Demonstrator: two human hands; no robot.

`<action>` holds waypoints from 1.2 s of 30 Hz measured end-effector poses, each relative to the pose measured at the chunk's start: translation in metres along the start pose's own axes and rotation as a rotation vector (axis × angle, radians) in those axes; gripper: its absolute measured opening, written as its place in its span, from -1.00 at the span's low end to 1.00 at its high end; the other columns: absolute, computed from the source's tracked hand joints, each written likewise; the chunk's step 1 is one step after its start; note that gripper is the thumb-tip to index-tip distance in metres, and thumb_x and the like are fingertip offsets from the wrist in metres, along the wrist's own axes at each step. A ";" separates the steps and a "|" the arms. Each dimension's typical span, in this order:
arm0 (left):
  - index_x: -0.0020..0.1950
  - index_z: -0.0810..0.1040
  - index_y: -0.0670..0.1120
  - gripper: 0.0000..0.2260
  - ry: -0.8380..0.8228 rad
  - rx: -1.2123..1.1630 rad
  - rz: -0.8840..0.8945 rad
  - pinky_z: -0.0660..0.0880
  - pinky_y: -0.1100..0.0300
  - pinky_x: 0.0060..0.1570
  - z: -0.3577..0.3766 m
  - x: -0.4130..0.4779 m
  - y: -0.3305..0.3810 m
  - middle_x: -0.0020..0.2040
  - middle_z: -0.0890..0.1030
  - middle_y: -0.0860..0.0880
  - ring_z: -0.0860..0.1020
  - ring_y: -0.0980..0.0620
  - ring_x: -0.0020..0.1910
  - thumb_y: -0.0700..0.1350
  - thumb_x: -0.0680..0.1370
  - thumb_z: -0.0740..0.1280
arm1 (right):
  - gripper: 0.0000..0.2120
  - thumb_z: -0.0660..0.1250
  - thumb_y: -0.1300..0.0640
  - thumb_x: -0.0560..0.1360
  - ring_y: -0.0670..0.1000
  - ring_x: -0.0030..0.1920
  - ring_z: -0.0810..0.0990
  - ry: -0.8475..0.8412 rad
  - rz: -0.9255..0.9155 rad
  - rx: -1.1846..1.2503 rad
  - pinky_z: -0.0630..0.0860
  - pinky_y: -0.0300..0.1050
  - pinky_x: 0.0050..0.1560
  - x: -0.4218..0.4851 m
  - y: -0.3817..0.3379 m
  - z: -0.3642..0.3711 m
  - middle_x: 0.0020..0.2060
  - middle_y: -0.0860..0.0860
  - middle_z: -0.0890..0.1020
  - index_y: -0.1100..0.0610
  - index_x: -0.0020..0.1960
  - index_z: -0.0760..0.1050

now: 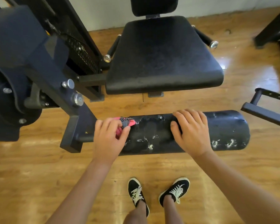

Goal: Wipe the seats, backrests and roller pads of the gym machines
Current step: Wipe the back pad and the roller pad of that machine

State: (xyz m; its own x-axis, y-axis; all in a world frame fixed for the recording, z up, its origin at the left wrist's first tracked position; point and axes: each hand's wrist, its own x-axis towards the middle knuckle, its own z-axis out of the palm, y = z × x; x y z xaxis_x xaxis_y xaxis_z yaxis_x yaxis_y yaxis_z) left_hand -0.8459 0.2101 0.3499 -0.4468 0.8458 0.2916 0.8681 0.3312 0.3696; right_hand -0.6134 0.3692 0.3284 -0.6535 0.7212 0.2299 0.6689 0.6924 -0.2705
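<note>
1. The black roller pad (184, 133) lies crosswise in the near middle of the scene, above the wooden floor (39, 167). Its cover is scuffed, with white cracked patches, mostly along the near side and towards the right end.
2. The left hand (109, 136) sits at the left end of the roller pad, fingers curled around a bunched pink and grey cloth (125, 125), which it presses against the pad's surface.
3. The right hand (191, 130) rests on top of the roller pad, right of its middle. Its fingers are spread and fairly straight, draped over the far side, with the thumb on the near side; it holds nothing.
4. The black seat (163, 55) stands just beyond the roller pad, with the backrest (153, 5) rising at its far edge. A handle with a metal end cap sticks out at each side of the seat.
5. The dark machine frame (31, 62) fills the left, and its arm reaches the left end of the roller pad.
6. Two black shoes (158, 193) with white laces stand on the floor near the bottom.
</note>
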 end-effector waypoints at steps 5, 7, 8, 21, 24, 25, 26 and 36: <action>0.20 0.66 -0.11 -0.74 -0.088 0.001 -0.049 0.31 0.20 -0.05 0.008 0.010 -0.005 0.00 0.42 -0.05 0.32 0.02 0.01 -0.07 0.54 0.41 | -0.57 0.06 -0.08 0.69 0.10 0.29 0.55 -0.229 0.036 -0.037 0.33 0.11 0.43 0.005 0.015 0.005 0.21 0.04 0.66 0.11 0.27 0.59; 0.20 0.67 -0.10 -0.74 -0.129 0.018 -0.036 0.36 0.16 -0.03 0.010 0.009 -0.007 0.07 0.43 -0.07 0.32 0.01 0.04 -0.08 0.56 0.35 | -0.56 0.04 -0.06 0.69 0.11 0.32 0.55 -0.253 0.046 -0.031 0.35 0.12 0.44 0.005 0.015 0.008 0.24 0.05 0.66 0.11 0.30 0.59; 0.20 0.67 -0.09 -0.74 -0.153 0.023 -0.030 0.40 0.13 0.02 0.010 0.008 -0.006 0.14 0.44 -0.08 0.34 -0.01 0.08 -0.07 0.57 0.32 | -0.56 0.05 -0.05 0.69 0.12 0.33 0.55 -0.255 0.048 -0.034 0.35 0.13 0.45 0.005 0.014 0.008 0.25 0.07 0.65 0.12 0.31 0.59; 0.56 0.38 0.11 -0.55 -0.533 0.227 -0.168 -0.15 -0.36 0.52 0.015 0.030 0.004 0.64 0.22 -0.08 0.12 -0.11 0.64 0.16 0.70 0.03 | -0.49 -0.01 -0.05 0.69 0.19 0.40 0.52 -0.237 0.059 -0.040 0.32 0.21 0.49 0.000 0.013 0.011 0.31 0.13 0.62 0.18 0.35 0.57; 0.56 0.40 0.08 -0.54 -0.533 0.291 -0.213 -0.19 -0.31 0.52 0.022 0.034 0.009 0.62 0.29 -0.08 0.19 -0.14 0.62 0.19 0.72 0.03 | -0.48 -0.03 -0.06 0.70 0.19 0.40 0.52 -0.242 0.056 -0.043 0.32 0.21 0.49 0.000 0.013 0.011 0.31 0.14 0.62 0.19 0.36 0.56; 0.54 0.43 0.07 -0.54 -0.530 0.301 -0.223 -0.17 -0.31 0.53 0.023 0.034 0.011 0.59 0.34 -0.08 0.25 -0.14 0.60 0.18 0.71 0.04 | -0.48 -0.02 -0.05 0.69 0.19 0.40 0.51 -0.246 0.054 -0.045 0.32 0.21 0.49 -0.001 0.013 0.011 0.32 0.14 0.62 0.19 0.36 0.56; 0.51 0.46 0.05 -0.56 -0.519 0.302 -0.230 -0.14 -0.32 0.54 0.023 0.036 0.012 0.54 0.42 -0.07 0.33 -0.13 0.56 0.17 0.71 0.06 | -0.49 -0.01 -0.05 0.69 0.20 0.40 0.51 -0.247 0.054 -0.047 0.32 0.21 0.49 -0.001 0.013 0.011 0.32 0.14 0.62 0.19 0.36 0.56; 0.35 0.62 -0.01 -0.61 -0.411 0.230 -0.289 0.03 -0.31 0.52 0.032 0.033 0.028 0.33 0.59 -0.05 0.44 -0.18 0.42 0.00 0.68 0.08 | -0.53 0.03 0.00 0.68 0.20 0.38 0.52 -0.229 0.043 -0.080 0.28 0.16 0.51 -0.001 0.011 0.010 0.31 0.15 0.61 0.21 0.36 0.56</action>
State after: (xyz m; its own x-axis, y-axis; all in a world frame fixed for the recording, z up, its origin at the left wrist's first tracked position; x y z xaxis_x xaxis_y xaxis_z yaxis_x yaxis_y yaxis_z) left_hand -0.8296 0.2608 0.3415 -0.5927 0.7855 -0.1783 0.7683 0.6178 0.1677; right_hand -0.6088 0.3755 0.3160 -0.6806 0.7327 -0.0004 0.7181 0.6670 -0.1986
